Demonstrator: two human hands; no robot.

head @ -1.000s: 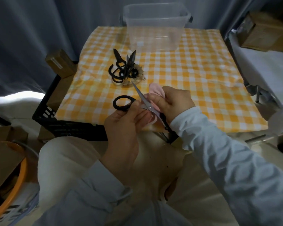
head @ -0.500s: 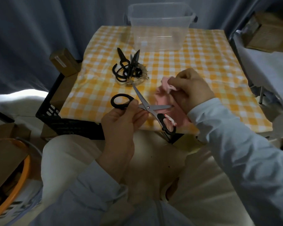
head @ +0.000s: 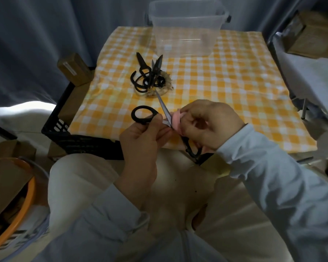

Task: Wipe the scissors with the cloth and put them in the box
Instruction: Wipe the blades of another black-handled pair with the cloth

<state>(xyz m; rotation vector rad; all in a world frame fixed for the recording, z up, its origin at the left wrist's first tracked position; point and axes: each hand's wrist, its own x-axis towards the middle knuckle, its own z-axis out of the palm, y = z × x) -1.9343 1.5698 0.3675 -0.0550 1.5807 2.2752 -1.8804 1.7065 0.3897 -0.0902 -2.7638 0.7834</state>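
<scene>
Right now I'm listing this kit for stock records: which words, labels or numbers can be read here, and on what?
No text can be read here.
Label on the small cardboard box: too blurred to read.
Dark print on the white sheet at lower left: cut off and blurred, unreadable.
On the held scissors, the cloth and the plastic box: no marking shows.

hands 2: left hand [head: 140, 138]; right hand [head: 208, 125] | held scissors [head: 163, 107] 1 | heaped scissors [head: 156, 68] at least 2; tangled handles hide the exact count | pink cloth [head: 175, 120] 1 | clear box [head: 186, 33] 1 | checked tablecloth [head: 227, 82] 1 | black crate [head: 80, 143] 1 | small brown carton [head: 73, 69] 1 | orange hoop [head: 26, 203] 1
</scene>
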